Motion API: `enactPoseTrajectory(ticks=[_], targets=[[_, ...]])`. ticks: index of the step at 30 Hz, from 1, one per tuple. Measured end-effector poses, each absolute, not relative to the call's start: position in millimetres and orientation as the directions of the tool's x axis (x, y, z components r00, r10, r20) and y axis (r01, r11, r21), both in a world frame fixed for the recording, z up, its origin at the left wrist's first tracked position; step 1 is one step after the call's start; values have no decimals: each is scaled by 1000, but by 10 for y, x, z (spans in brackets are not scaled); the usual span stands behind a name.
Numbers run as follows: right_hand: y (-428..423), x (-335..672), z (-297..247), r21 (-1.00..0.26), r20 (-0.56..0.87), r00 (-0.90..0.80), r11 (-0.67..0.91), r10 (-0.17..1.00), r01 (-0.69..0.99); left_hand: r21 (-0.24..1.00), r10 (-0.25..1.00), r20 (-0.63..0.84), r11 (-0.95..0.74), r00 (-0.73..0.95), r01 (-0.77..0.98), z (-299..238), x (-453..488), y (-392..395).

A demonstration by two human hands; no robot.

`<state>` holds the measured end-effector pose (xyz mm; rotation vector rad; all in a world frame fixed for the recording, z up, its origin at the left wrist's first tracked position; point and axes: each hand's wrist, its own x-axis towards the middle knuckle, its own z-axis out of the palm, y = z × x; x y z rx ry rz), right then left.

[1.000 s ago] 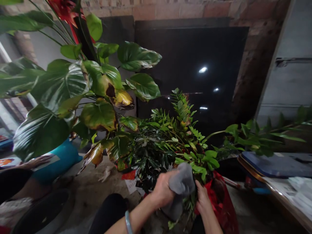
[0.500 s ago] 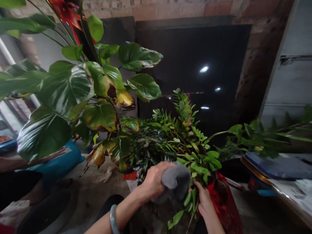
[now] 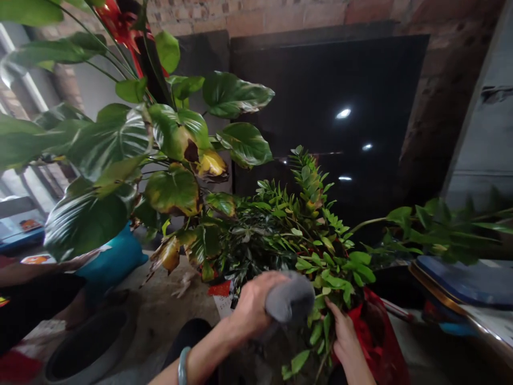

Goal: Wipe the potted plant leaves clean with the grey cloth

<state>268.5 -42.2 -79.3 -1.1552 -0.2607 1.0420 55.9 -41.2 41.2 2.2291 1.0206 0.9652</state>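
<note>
Brick wall (image 3: 280, 13) with a glossy black panel (image 3: 328, 107) behind; a large variegated leafy plant (image 3: 120, 144) fills the left side, yellowing at some leaf edges, above a concrete floor (image 3: 172, 305). Left hand (image 3: 254, 307), jade-coloured bangle (image 3: 183, 366) on the wrist, is closed around a grey cloth (image 3: 290, 297), pressed against the lower foliage of a ZZ plant (image 3: 304, 251). Right hand (image 3: 344, 337) is curled around the plant's stems, which stand upright between both hands, with a red plastic bag (image 3: 372, 331) just beside.
</note>
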Motion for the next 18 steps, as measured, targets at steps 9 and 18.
enactPoseTrajectory(ticks=[9, 18], targets=[[-449, 2612, -682, -802, -401, 505, -27, 764, -597, 667, 819, 244, -531, 520, 523, 234, 409, -422], [-415, 2592, -693, -797, -441, 537, -40, 719, -602, 608, 766, 643, -533, 30, 588, 656, -17, -241]])
